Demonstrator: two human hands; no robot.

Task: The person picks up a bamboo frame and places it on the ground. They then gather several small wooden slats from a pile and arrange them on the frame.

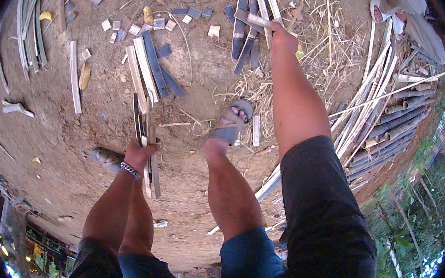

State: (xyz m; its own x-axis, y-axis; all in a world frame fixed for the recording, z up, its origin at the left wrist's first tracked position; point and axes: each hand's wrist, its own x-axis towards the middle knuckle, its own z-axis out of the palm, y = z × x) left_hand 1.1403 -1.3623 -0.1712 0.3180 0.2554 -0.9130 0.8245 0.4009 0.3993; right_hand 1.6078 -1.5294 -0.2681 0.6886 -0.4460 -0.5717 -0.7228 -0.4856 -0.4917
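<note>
My left hand (137, 153), with a chain bracelet at the wrist, is closed around a small bundle of split bamboo strips (149, 172) held upright above the dirt. Farther out on the right, my right hand (283, 39) grips the end of a short bamboo strip (259, 21). That strip crosses over a pile of dark and pale bamboo strips (240, 23) on the ground. Between my hands lies another group of strips (146, 67), some pale side up and some dark. The fingertips of my right hand are partly hidden.
Small cut bamboo pieces (158, 24) are scattered at the far middle. Long strips (27, 23) lie at the far left. Dry shavings (318, 35) cover the ground at right, beside long pale strips (368, 99) and stacked poles (400, 124). Another person's foot and clothing (406, 12) show at far right.
</note>
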